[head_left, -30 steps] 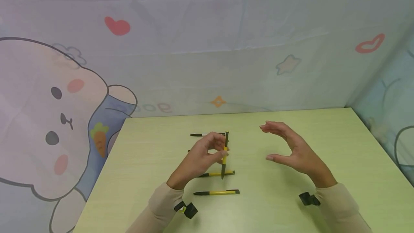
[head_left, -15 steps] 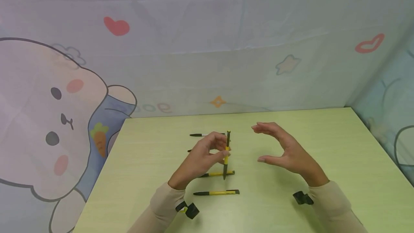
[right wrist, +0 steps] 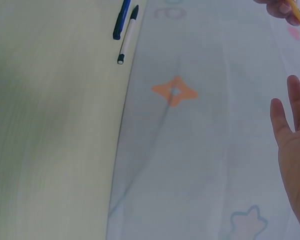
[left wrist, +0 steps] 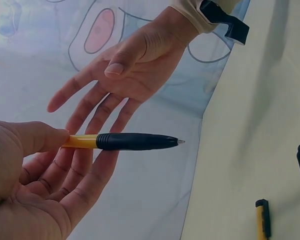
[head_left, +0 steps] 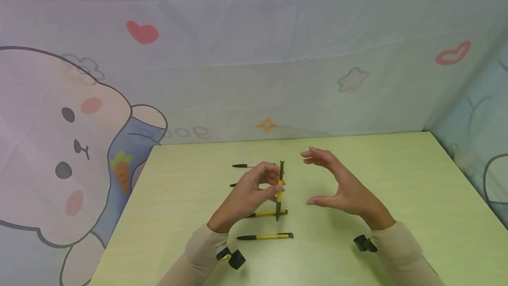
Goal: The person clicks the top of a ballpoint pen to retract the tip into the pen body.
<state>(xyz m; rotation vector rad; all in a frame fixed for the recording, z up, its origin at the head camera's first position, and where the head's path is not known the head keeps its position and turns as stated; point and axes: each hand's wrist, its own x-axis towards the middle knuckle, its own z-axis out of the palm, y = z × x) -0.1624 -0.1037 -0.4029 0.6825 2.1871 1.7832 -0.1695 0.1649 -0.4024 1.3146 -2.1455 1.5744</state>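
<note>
My left hand [head_left: 254, 190] pinches a yellow and black ballpoint pen [head_left: 279, 191] between thumb and fingers, above the table. In the left wrist view the ballpoint pen [left wrist: 137, 141] points its metal tip to the right, its other end hidden by the thumb. My right hand [head_left: 344, 188] is to the right of it, fingers and thumb spread apart, holding nothing. The left wrist view has the right hand [left wrist: 147, 62] behind the pen, not touching it. In the right wrist view only part of the right hand [right wrist: 296, 155] shows.
On the light table [head_left: 158, 215] lie two yellow and black pens, one in front [head_left: 265, 236] and one partly behind the left hand [head_left: 267, 213]. Farther back are a white pen [right wrist: 128, 35] and a blue pen [right wrist: 121, 20]. A printed cloth [head_left: 246, 78] hangs behind the table.
My right hand has moved left, closer to the held pen. The left hand, still pinching the pen, has shifted very slightly right.
</note>
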